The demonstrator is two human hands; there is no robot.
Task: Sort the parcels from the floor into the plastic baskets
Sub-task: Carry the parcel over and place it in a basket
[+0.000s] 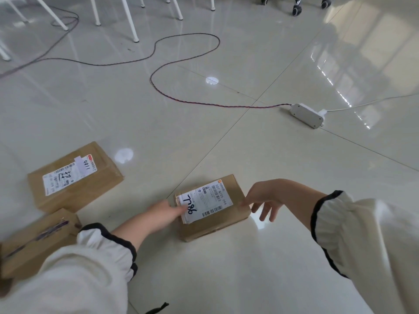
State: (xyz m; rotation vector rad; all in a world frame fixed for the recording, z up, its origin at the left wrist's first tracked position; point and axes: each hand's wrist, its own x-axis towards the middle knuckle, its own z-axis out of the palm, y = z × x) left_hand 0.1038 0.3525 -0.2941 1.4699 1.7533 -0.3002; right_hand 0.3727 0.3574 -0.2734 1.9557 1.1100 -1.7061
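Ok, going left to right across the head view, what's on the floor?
Big labelled box, left hand, small box, right hand, power strip. Taped box at lower left overlaps the big one; skipped.

The white shipping label (208, 200) on the near parcel (237, 196) carried the printed code "507 N705 094" beside barcodes, and black marker figures that looked like "7-86", turned away from the camera. Its small print was too fine to read. On the far-left parcel (95, 184), a white slip (85, 165) over the label (61, 180) bore handwritten digits, seemingly "0011"; the larger marker scrawl there was illegible.
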